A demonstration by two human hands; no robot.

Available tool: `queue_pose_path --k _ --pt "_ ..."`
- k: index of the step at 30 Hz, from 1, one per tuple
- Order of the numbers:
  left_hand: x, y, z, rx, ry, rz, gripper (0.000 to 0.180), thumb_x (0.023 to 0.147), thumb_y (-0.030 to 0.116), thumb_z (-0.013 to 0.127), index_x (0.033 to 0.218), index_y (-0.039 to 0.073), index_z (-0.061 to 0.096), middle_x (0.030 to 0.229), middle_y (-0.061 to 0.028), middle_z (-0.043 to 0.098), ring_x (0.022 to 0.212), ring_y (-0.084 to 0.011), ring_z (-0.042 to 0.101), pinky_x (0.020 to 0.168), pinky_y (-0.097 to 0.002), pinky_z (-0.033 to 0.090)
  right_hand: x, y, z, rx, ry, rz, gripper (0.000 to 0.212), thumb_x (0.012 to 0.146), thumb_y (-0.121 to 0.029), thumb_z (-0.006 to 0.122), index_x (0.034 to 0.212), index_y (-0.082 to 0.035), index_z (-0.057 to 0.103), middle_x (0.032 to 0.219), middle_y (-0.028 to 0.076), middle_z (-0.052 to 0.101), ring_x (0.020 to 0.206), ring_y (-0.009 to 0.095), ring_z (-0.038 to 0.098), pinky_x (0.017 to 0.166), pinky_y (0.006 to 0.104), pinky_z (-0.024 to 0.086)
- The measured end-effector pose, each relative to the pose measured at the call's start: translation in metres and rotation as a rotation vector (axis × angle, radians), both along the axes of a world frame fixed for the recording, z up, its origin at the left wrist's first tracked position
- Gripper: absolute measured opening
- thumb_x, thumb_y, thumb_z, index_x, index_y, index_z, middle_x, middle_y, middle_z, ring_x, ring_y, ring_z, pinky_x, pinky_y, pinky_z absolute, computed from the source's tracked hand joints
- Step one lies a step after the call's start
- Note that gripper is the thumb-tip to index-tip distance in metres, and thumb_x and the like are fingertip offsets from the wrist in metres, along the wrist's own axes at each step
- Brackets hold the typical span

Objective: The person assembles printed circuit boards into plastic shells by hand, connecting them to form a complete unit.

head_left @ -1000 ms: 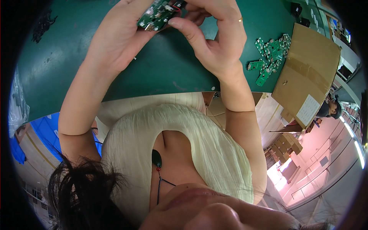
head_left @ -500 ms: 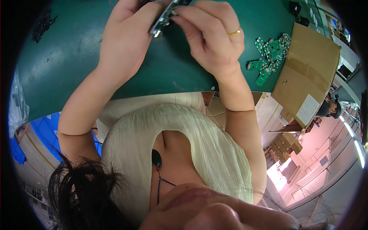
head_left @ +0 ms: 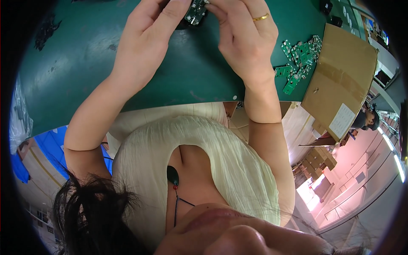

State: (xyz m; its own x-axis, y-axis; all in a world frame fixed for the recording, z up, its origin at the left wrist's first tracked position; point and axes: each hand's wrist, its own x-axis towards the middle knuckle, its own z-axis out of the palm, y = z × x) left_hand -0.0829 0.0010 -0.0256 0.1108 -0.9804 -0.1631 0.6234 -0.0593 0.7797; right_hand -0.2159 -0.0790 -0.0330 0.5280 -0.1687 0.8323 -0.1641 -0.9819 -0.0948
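Observation:
Between my hands, at the upper edge of the head view, is a small green circuit board [head_left: 196,13] with silver parts on its face. A dark part lies beside or under it, its shape mostly hidden. My left hand [head_left: 149,36] grips the board from the left, the thumb along its side and the other fingers largely out of sight. My right hand [head_left: 248,36], with a gold ring, is closed at the board's right edge, fingertips pinched against it. Its upper fingers are cut off by the picture's edge.
A green work table [head_left: 76,91] spreads under my hands. To the right lies a heap of several green circuit boards [head_left: 304,55], next to a brown cardboard box [head_left: 346,63]. Small black pieces [head_left: 46,32] lie far left. A clear plastic bag [head_left: 20,117] hangs at the left edge.
The board has turned from nearly edge-on to showing its face, and sits slightly farther away and to the right. My right hand has shifted right and away from me.

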Motion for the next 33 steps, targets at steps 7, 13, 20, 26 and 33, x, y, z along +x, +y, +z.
queue_pose_path --k 7,13,20,26,33 --pt "0.004 -0.003 -0.001 -0.438 0.313 -0.011 0.036 0.099 0.013 0.043 0.131 -0.003 0.042 0.120 -0.0060 0.054 0.107 -0.0115 0.051 0.095 -0.0240 0.039 -0.003 -0.005 -0.001 -0.104 0.059 0.001 0.029 0.065 0.006 0.060 0.093 0.002 0.061 0.088 0.012 0.056 0.066 0.026 0.054 0.054 0.0329 0.045" --pt "0.015 0.009 0.015 0.014 0.027 -0.078 0.034 0.099 0.013 0.043 0.129 -0.003 0.044 0.121 -0.0064 0.054 0.108 -0.0118 0.051 0.095 -0.0242 0.040 0.002 -0.009 0.001 -0.219 0.061 0.061 0.029 0.063 0.004 0.061 0.092 0.003 0.061 0.089 0.012 0.056 0.065 0.025 0.053 0.054 0.0326 0.045" --pt "0.013 0.010 0.024 0.038 -0.239 -0.111 0.032 0.099 0.011 0.044 0.128 -0.002 0.043 0.110 -0.0027 0.055 0.099 -0.0078 0.051 0.089 -0.0202 0.040 -0.002 -0.005 0.010 -0.246 0.198 0.017 0.028 0.063 0.003 0.061 0.091 0.003 0.061 0.087 0.012 0.055 0.066 0.025 0.053 0.053 0.0322 0.045" --pt "0.016 0.008 0.016 -0.025 -0.234 -0.054 0.026 0.097 0.008 0.046 0.122 0.000 0.046 0.100 0.0001 0.055 0.084 -0.0035 0.048 0.075 -0.0167 0.039 0.001 0.027 0.030 0.599 0.123 -0.156 0.034 0.078 0.002 0.067 0.111 0.000 0.057 0.101 0.010 0.057 0.090 0.021 0.055 0.077 0.0292 0.045" --pt "0.022 0.011 0.009 -0.001 -0.390 -0.065 0.023 0.096 0.006 0.045 0.119 0.001 0.047 0.099 0.0000 0.055 0.084 -0.0033 0.048 0.074 -0.0167 0.039 0.010 0.038 0.027 1.530 -0.124 0.276 0.047 0.092 0.001 0.052 0.136 -0.002 0.036 0.121 0.007 0.050 0.111 0.013 0.049 0.092 0.0267 0.041"
